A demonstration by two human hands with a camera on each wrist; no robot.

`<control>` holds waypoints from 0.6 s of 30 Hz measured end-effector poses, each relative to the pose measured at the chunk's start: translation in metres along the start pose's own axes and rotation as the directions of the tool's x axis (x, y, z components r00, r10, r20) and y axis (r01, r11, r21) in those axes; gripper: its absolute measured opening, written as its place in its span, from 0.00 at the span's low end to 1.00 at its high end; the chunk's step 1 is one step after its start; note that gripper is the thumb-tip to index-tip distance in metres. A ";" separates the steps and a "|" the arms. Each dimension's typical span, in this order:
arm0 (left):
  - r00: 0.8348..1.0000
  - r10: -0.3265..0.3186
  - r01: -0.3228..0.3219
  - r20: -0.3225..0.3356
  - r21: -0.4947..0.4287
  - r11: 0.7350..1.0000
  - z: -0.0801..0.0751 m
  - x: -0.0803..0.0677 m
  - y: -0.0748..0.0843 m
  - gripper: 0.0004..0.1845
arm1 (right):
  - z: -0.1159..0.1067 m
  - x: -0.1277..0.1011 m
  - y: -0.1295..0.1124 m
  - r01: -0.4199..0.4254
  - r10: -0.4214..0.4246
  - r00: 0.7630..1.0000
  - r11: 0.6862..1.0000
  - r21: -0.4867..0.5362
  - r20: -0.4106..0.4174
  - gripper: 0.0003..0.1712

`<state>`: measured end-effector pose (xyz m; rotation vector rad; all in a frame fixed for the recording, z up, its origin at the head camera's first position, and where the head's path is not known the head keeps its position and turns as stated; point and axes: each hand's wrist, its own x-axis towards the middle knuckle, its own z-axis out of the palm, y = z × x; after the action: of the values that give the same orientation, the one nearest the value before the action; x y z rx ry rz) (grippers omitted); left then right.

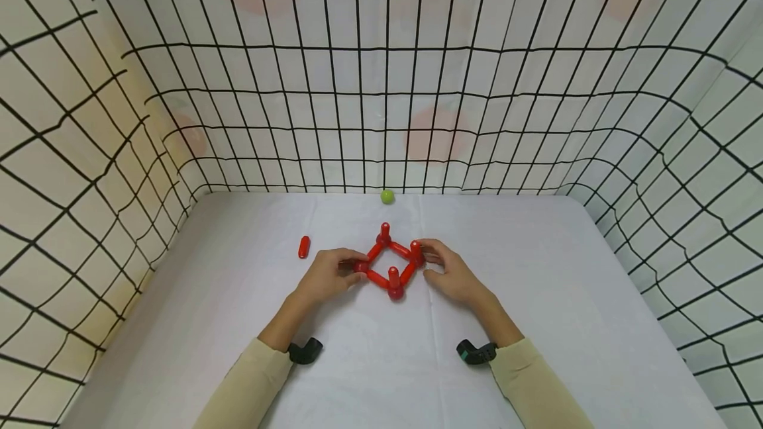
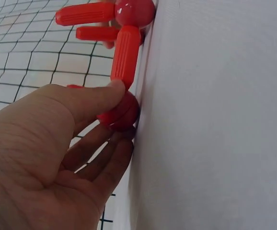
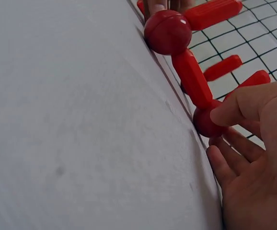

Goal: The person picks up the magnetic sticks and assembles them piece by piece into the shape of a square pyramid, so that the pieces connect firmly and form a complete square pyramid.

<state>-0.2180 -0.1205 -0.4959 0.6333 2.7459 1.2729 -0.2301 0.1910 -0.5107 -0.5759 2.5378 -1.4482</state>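
Red plastic rod-and-ball square frame [image 1: 390, 262] lies closed mid-table on white cloth [image 1: 536, 323], three corner posts up; left hand [image 1: 324, 277] pinches the left ball, right hand [image 1: 450, 273] the right one; loose red rod [image 1: 304, 246] and small green ball [image 1: 387, 196] apparently unused.

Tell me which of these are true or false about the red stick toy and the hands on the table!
1. Both hands touch the red square frame. True: the left hand holds its left corner ball and the right hand its right corner.
2. The green ball sits inside the frame. False: it lies apart, at the far edge of the table, near the gridded wall.
3. A loose red stick lies to the left of the frame. True.
4. The frame is blue. False: it is red.
5. The left hand is holding the loose red stick. False: the stick lies alone on the table.
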 end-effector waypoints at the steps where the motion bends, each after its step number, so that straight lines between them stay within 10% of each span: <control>1: 1.000 -0.001 0.001 -0.009 0.002 1.000 0.000 0.000 0.001 0.18 | -0.001 -0.001 -0.001 -0.005 0.005 1.000 1.000 0.006 0.010 0.36; 12: 1.000 0.012 -0.012 0.027 -0.018 1.000 0.004 -0.003 0.008 0.17 | -0.001 -0.003 -0.004 -0.014 0.024 0.990 0.998 -0.066 0.140 0.68; 18: 0.999 -0.008 0.009 0.033 -0.012 1.000 0.003 -0.002 0.009 0.20 | 0.004 -0.001 -0.001 -0.066 0.083 0.988 0.989 -0.129 0.127 0.68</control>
<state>-0.2122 -0.1135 -0.4915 0.6350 2.7091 1.2650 -0.2274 0.1881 -0.5124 -0.5684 2.5298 -1.1921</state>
